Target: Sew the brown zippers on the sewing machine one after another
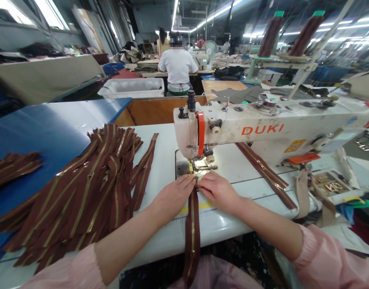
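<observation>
A brown zipper (pixel 192 233) with gold teeth runs from the needle area over the table's front edge toward my lap. My left hand (pixel 176 196) grips its upper end from the left, fingers pressed together close to the presser foot. From the right, my right hand (pixel 219 192) pinches at the same end, its fingertips almost meeting the left ones. What lies right under the fingertips is hidden. Over both hands stands the white sewing machine (pixel 226 124), its lamp lighting the needle plate (pixel 182 168).
Left of my hands lies a big pile of brown zippers (pixel 94 192), partly on a blue surface (pixel 64 116). Another zipper (pixel 262 170) rests under the machine arm. A parts tray (pixel 330 184) sits at the right. Thread cones (pixel 271 36) stand behind; a person (pixel 178 66) sits ahead.
</observation>
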{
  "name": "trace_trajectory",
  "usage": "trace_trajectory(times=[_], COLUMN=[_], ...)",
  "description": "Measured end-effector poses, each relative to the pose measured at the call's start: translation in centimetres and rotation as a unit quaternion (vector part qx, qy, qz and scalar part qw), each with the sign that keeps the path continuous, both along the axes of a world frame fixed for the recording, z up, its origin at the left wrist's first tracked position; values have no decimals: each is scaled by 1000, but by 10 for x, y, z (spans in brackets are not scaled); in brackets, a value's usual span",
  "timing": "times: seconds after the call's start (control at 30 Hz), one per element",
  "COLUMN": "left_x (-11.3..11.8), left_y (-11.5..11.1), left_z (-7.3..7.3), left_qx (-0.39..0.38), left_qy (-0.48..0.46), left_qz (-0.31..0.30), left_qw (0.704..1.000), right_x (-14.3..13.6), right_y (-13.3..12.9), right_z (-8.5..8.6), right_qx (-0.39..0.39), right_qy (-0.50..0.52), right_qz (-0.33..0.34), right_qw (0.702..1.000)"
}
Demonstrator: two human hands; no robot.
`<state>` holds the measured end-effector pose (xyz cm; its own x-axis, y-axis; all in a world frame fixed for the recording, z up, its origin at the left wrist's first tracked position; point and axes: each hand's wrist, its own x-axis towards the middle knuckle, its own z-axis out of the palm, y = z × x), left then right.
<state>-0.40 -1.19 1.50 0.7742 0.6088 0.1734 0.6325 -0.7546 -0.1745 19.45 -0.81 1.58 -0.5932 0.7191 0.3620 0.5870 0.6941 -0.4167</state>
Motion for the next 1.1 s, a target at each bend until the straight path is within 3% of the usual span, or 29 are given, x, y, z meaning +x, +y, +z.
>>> trace_trajectory(times=[0.33, 0.57, 1.1], left_x=[3, 6, 4], left_y=[4, 3, 3], left_z=[-2, 8, 2], left_qx=[-1, 20, 18], left_qy=[-23, 8, -10], left_qz=[12, 8, 15], left_qw=[1000, 1000, 1000], right_x=[-4, -3, -4], right_y=[1, 0, 1], right_z=[-1, -4, -3], right_qx=[119, 107, 92], right_qy=[-116, -149, -143], right_qz=[18, 19, 12], right_qw=[986, 983, 985])
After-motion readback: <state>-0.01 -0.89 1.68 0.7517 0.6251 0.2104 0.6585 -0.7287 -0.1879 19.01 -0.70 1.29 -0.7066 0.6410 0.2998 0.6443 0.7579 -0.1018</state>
